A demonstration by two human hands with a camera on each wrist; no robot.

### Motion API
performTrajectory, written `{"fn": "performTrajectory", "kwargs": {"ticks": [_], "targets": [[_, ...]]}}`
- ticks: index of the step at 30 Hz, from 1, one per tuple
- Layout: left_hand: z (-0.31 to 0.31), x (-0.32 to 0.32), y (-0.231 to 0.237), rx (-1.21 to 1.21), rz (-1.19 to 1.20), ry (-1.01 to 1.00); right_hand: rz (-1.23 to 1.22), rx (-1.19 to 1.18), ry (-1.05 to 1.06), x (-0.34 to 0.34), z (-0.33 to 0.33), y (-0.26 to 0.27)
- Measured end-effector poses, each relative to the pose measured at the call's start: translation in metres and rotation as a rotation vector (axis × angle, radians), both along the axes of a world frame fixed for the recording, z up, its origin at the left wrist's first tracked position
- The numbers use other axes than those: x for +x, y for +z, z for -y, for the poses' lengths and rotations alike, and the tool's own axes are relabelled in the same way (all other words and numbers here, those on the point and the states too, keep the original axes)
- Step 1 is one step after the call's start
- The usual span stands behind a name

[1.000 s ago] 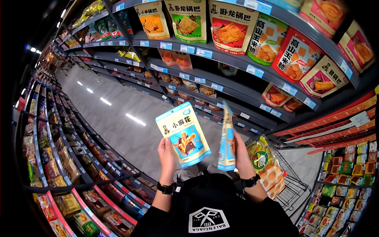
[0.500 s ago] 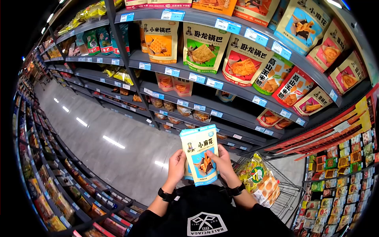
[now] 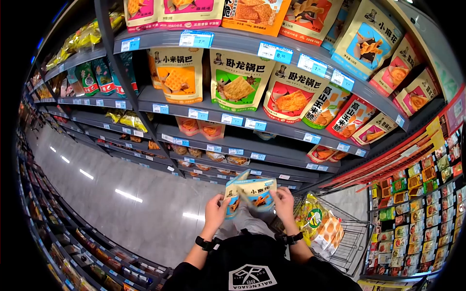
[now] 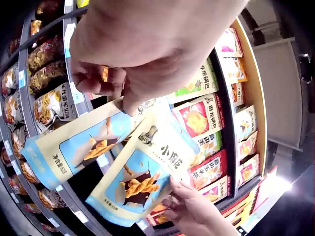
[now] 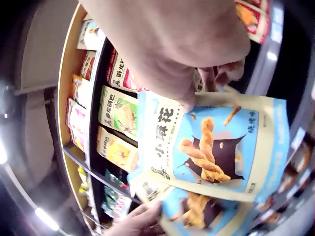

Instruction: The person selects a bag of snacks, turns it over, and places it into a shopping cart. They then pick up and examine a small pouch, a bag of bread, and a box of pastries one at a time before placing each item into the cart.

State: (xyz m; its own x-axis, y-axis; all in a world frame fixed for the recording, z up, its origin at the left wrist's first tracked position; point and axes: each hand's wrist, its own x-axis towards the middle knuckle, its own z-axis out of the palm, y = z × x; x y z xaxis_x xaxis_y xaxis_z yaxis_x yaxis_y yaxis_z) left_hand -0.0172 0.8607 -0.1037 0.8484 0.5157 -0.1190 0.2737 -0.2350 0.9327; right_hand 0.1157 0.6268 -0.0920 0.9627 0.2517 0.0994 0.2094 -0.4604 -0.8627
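Left pouch (image 4: 88, 145) and right pouch (image 5: 211, 147) are overlapping, 1 in each hand

Both cream-and-blue pouches are tilting in front of the body, the right pouch partly covering the left pouch, and each is showing twisted snacks on its printed panel. The left hand (image 3: 215, 211) is pinching the left pouch near its upper end, its thumb on the edge. The right hand (image 3: 283, 201) is pinching the right pouch by a side edge close to the printed title, its thumb pressing on the front. The head view is blurring both packs, so whether they are touching each other I cannot tell.

Judging by their look, these pouches are probably light, bendy and slightly slippery, with brittle contents; the flat sealed edges or upper corners are offering the safest hold, while squeezing the middle is risking broken pieces.

Beside the right arm, a wire cart (image 3: 352, 242) is carrying a yellow-green bag (image 3: 305, 213) and a pack with round orange shapes (image 3: 330, 235). Ahead, a dark shelf unit (image 3: 236, 42) is holding snack packs, including a green-panelled pouch (image 3: 240, 80) and, at upper right, a similar cream-and-blue pack (image 3: 370, 43). Grey floor (image 3: 160, 208) is stretching away to the left.
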Motion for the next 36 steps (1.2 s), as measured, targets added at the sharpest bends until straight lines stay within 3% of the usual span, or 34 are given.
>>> {"fn": "performTrajectory", "kwargs": {"ticks": [6,10,12,13,15,18,21,22,23,24,26,27,32,34,36], "targets": [[-0.021,0.029,-0.008,0.14,-0.066,0.127,0.298,0.016,-0.148,0.087,0.013,0.002],[-0.035,0.072,0.0,0.117,0.063,0.193,0.134,0.271,-0.15,0.149,0.008,-0.029],[-0.039,0.097,0.006,0.08,-0.031,0.231,-0.036,0.686,-0.134,0.171,-0.005,-0.042],[-0.041,0.111,0.008,0.09,-0.038,0.23,-0.096,0.706,-0.123,0.182,-0.01,-0.047],[-0.038,0.137,0.019,0.111,0.212,0.258,-0.166,0.781,-0.102,0.203,-0.021,-0.072],[-0.043,0.167,0.011,0.19,0.286,0.233,-0.283,0.886,-0.058,0.22,-0.037,-0.09],[-0.046,0.189,-0.018,0.026,0.288,0.254,-0.355,0.895,-0.127,0.234,-0.039,-0.106],[-0.05,0.195,-0.034,-0.047,0.304,0.265,-0.248,0.728,-0.101,0.24,-0.035,-0.116],[-0.049,0.2,-0.036,-0.319,0.338,0.269,-0.143,0.561,-0.079,0.242,-0.033,-0.115],[-0.048,0.205,-0.037,-0.319,0.329,0.251,-0.145,0.564,-0.099,0.243,-0.028,-0.115],[-0.044,0.218,-0.04,-0.517,0.404,0.35,-0.038,0.313,-0.139,0.244,-0.016,-0.115],[-0.044,0.222,-0.037,-0.532,0.402,0.335,-0.168,0.34,-0.163,0.243,-0.011,-0.114],[-0.055,0.247,-0.038,-0.544,0.343,0.219,-0.159,0.466,-0.197,0.232,-0.005,-0.102],[-0.058,0.258,-0.045,-0.601,0.386,0.251,-0.205,0.697,-0.31,0.22,-0.01,-0.085],[-0.065,0.269,-0.05,-0.626,0.341,0.232,-0.203,0.64,-0.326,0.212,-0.005,-0.088]]}}
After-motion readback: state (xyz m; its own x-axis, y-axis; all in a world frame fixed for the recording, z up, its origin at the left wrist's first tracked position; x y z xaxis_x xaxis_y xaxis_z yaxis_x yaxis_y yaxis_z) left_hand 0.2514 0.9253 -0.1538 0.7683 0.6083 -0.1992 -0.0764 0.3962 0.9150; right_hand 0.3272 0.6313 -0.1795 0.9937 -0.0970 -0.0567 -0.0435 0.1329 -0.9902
